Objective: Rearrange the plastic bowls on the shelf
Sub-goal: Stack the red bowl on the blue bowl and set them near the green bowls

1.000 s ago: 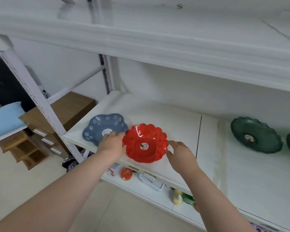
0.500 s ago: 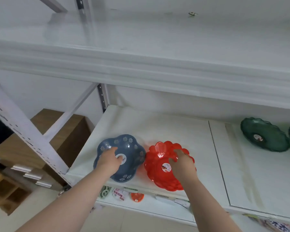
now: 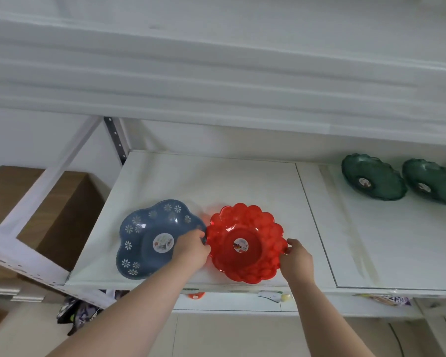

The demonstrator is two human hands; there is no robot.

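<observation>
The red bowl (image 3: 245,243) sits near the front edge of the white shelf (image 3: 216,181), and it has both hands on it! The left hand (image 3: 192,249) pinches the scalloped rim on the side that touches the blue flowered bowl (image 3: 150,235), fingers curled tight; the right hand (image 3: 295,258) nips the opposite rim, thumb and fingertips closed on the edge. Thin, see-through plastic, so this one looks light and a bit springy, likely to flex if squeezed hard. The glossy surface could slip, but those scallops give the fingers notches to catch. Opposite rims are the sensible places to hold, and that is just where the hands are. Well apart on the right, two green bowls (image 3: 372,177) lean together, edges overlapping.
</observation>
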